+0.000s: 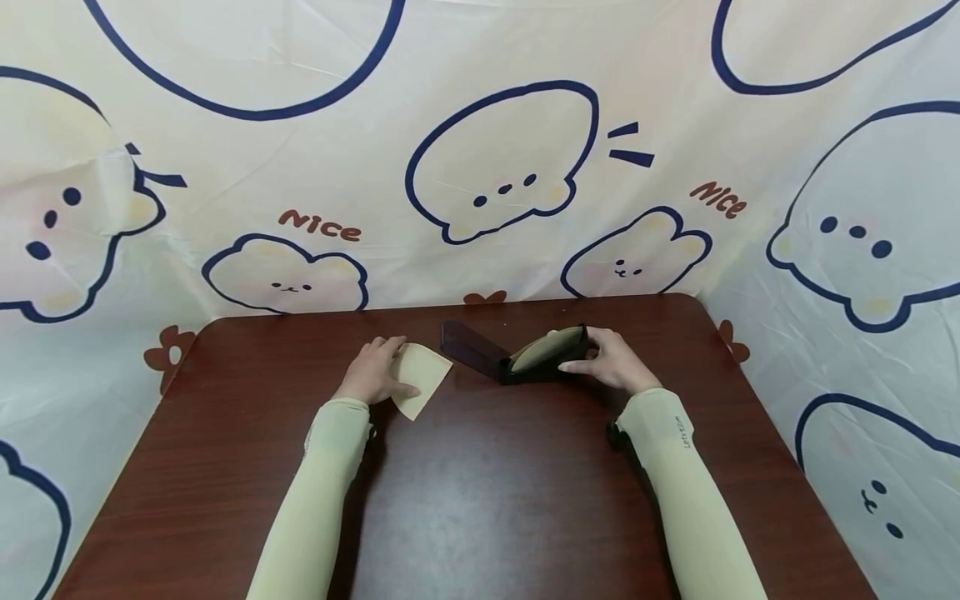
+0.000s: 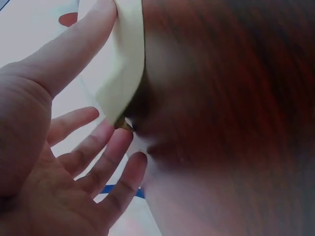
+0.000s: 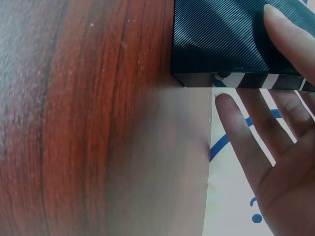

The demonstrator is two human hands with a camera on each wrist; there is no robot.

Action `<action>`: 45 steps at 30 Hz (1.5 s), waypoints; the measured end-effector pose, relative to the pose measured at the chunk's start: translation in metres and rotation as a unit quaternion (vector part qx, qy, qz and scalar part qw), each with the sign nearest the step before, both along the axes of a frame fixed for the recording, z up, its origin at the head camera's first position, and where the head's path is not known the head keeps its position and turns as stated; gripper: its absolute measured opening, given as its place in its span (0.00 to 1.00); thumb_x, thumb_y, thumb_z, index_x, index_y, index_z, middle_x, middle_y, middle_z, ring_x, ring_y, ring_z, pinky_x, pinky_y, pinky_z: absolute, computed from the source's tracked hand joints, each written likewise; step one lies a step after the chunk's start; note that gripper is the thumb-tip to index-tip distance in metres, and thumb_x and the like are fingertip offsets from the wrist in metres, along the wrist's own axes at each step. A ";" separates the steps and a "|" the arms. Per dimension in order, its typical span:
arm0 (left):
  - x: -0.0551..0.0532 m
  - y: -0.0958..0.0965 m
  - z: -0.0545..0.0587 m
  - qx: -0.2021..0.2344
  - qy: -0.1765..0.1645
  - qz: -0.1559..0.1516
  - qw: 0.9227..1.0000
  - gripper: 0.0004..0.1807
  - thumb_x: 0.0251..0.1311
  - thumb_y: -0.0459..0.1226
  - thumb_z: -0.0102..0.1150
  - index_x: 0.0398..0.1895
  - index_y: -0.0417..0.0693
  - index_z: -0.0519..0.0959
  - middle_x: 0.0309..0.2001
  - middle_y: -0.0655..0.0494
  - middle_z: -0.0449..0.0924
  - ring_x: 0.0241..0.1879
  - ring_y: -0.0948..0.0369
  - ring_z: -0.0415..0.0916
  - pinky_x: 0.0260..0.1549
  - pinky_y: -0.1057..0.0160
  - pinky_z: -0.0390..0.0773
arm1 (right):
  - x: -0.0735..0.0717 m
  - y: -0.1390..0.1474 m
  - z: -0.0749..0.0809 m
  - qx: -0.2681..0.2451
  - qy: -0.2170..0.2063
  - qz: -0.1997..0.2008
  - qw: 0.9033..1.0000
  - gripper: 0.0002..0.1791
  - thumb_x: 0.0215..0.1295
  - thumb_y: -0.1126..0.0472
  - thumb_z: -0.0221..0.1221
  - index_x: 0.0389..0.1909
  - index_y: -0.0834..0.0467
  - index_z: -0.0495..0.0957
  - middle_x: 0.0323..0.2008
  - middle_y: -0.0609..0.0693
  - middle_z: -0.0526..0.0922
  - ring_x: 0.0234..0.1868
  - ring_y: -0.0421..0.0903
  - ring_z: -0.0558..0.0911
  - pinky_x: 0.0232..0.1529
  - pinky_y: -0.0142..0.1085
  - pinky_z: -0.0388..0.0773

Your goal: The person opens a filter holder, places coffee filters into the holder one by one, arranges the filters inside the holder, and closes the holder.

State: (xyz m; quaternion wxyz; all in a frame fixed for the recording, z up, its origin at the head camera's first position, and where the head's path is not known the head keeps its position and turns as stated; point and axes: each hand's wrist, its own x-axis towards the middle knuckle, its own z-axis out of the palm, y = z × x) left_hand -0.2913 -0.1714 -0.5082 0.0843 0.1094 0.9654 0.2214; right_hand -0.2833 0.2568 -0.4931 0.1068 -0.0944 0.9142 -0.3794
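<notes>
Two hands work near the far edge of a dark red-brown table [image 1: 480, 492], each grasping something different. The left hand [image 1: 372, 372] grasps a cream sheet [image 1: 424, 377], which it pinches between the thumb and the other fingers; the sheet slants, one corner directed toward the near side of the table. In the left wrist view the thumb lies across the sheet's near face, the fingers are spread beyond it, and the sheet's long edge bows slightly.

The right hand [image 1: 617, 362] grasps a black box [image 1: 534, 375] by its right end, thumb on the near side. The box stands open near the middle of the table's far part, its dark flap [image 1: 474, 352] extending to the left, toward the sheet but apart from it. A cream piece [image 1: 547, 348] with a curved outline shows within the opening. The right wrist view shows the box's ribbed outer face, bordered by a striped edge [image 3: 251, 80] of black and white blocks.

Pale sleeves [image 1: 696, 492] cover both forearms; small lettering marks the right one near the wrist. Behind and beside the table hangs a pale cloth [image 1: 382, 158] printed with blue-outlined animal faces, brown flowers [image 1: 165, 354] and the word "Nice", twice.
</notes>
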 end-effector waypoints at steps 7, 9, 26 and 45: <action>0.005 0.006 -0.001 0.058 0.014 -0.018 0.998 0.50 0.47 0.36 0.84 0.75 0.44 0.68 0.59 0.40 0.75 0.57 0.44 0.73 0.57 0.42 0.77 | 0.000 0.001 0.000 0.001 0.002 0.001 1.000 0.24 0.63 0.48 0.73 0.55 0.51 0.79 0.49 0.50 0.83 0.47 0.50 0.78 0.49 0.42 0.76; 0.007 0.009 0.000 0.076 0.023 -0.029 0.996 0.48 0.47 0.33 0.83 0.75 0.45 0.69 0.58 0.41 0.74 0.56 0.45 0.75 0.55 0.43 0.79 | 0.001 0.001 0.000 0.001 0.003 0.000 1.000 0.22 0.63 0.50 0.73 0.54 0.51 0.79 0.48 0.50 0.83 0.46 0.51 0.78 0.48 0.42 0.76; 0.011 -0.003 -0.007 0.200 0.080 0.040 0.976 0.52 0.42 0.28 0.84 0.75 0.48 0.68 0.73 0.41 0.62 0.61 0.40 0.75 0.53 0.42 0.82 | 0.002 -0.001 -0.001 0.005 -0.001 0.002 1.000 0.24 0.64 0.48 0.72 0.55 0.52 0.79 0.51 0.52 0.82 0.50 0.52 0.77 0.51 0.44 0.75; 0.017 -0.009 0.041 0.214 0.175 0.034 0.960 0.18 0.57 0.36 0.77 0.51 0.43 0.86 0.45 0.45 0.90 0.40 0.52 0.85 0.37 0.53 0.82 | 0.002 0.001 -0.003 0.001 0.013 0.006 1.000 0.23 0.63 0.48 0.73 0.54 0.52 0.79 0.49 0.51 0.83 0.45 0.50 0.77 0.47 0.42 0.75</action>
